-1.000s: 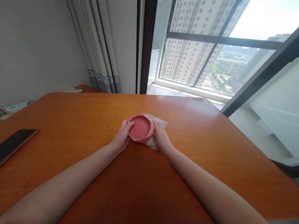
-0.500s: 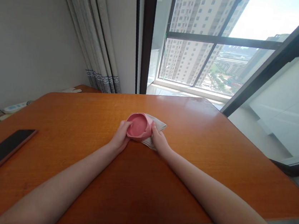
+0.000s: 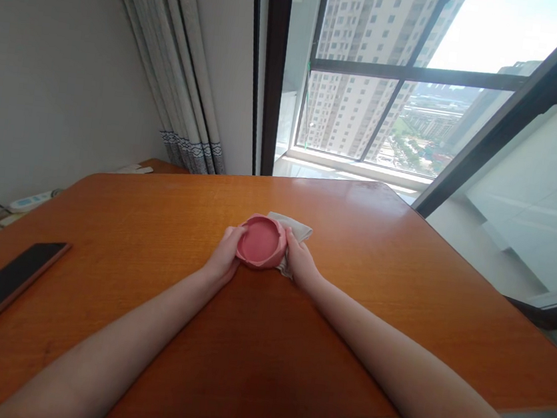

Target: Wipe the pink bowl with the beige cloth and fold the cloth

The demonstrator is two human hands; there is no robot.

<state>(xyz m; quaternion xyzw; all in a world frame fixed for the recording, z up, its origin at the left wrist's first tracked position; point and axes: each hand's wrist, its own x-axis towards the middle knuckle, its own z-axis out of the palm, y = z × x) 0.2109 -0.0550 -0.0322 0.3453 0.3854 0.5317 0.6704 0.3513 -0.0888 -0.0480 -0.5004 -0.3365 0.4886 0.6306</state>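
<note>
Between my hands is a pink, shallow bowl-like dish (image 3: 260, 242) with an uneven, faceted rim, its hollow side tilted toward me. My left hand (image 3: 226, 251) grips its left edge, thumb over the rim. On the right side my right hand (image 3: 300, 257) closes on the dish's edge. A folded pale grey cloth (image 3: 296, 227) lies behind the dish and against my right hand, partly hidden by both. Whether the right fingers also pinch the cloth is hard to see.
The orange-brown wooden table (image 3: 156, 222) stretches around my hands. A dark phone-like slab with a reddish edge (image 3: 3, 285) lies at the left. A white power strip (image 3: 33, 200) sits beyond the left edge. Behind the table are a curtain (image 3: 186, 91) and a window (image 3: 360, 111).
The dish has turned a little, its hollow now facing me more, and shifted slightly right and nearer. More of the cloth's far edge shows behind it. Both hands keep their hold.
</note>
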